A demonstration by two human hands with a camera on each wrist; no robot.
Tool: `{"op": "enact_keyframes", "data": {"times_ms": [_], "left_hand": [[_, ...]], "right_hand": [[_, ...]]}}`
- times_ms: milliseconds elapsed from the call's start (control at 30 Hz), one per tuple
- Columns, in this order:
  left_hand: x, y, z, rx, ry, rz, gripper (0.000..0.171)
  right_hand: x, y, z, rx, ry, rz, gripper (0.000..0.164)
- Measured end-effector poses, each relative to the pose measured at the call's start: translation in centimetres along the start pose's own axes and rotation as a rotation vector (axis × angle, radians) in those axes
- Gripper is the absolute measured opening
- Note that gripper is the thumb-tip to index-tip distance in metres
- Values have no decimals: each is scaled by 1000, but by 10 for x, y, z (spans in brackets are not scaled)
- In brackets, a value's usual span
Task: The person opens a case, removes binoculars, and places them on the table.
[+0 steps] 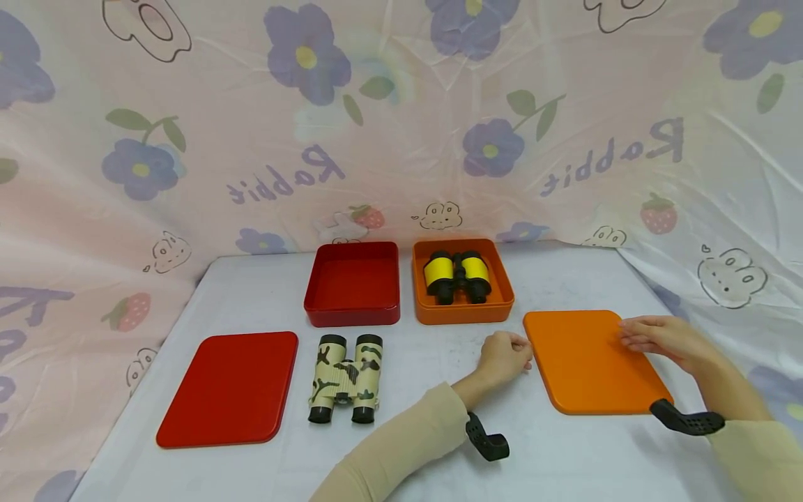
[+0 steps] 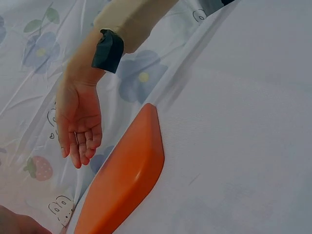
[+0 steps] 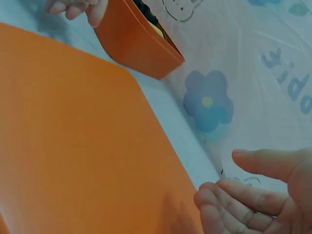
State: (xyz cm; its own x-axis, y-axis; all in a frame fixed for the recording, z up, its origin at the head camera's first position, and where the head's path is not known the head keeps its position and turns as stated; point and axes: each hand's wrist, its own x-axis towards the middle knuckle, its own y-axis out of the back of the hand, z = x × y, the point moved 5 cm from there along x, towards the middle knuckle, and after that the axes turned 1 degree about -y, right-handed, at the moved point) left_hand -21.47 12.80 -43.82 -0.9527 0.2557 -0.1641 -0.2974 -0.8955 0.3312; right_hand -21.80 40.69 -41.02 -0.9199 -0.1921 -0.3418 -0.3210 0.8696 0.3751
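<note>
An orange lid [image 1: 596, 362] lies flat on the table, between my two hands. My left hand [image 1: 504, 357] is beside its left edge, fingers loosely curled around nothing. At the right edge my right hand [image 1: 665, 341] overlaps the lid in the head view. In the right wrist view the right hand [image 3: 258, 209] has its thumb apart and its fingers loosely bent, holding nothing. Behind them, an orange box [image 1: 464, 315] contains yellow-and-black binoculars [image 1: 439, 272]. Only a small part of the left hand [image 2: 19, 225] shows in the left wrist view.
Camouflage binoculars [image 1: 343, 380] lie left of my left forearm. A red lid [image 1: 228, 390] rests flat at the far left. At the back, an empty red box [image 1: 351, 317] stands beside the orange one. A patterned cloth [image 1: 401, 139] hangs behind the table.
</note>
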Motion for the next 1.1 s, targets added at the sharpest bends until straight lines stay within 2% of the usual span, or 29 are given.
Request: {"op": "enact_keyframes", "data": {"times_ms": [33,167,233,600,1100], "left_hand": [[1,2,1,-1,-7,1,13],[3,10,4,-19,-41,9,15],[4,14,6,-32,-61,14,16],[9,41,20,-31,-157,42,18],[18,80,36,-53,-169,66,23]], "right_hand": [[2,-2,-3,-25,-14,12,26],[10,-11,-16,-120,-60,36,54],[14,-15,-22,-143,-63,36,59],[29,-36,-57,-125,1,25,60],[49,-68,-105,-96,83,13,61]]}}
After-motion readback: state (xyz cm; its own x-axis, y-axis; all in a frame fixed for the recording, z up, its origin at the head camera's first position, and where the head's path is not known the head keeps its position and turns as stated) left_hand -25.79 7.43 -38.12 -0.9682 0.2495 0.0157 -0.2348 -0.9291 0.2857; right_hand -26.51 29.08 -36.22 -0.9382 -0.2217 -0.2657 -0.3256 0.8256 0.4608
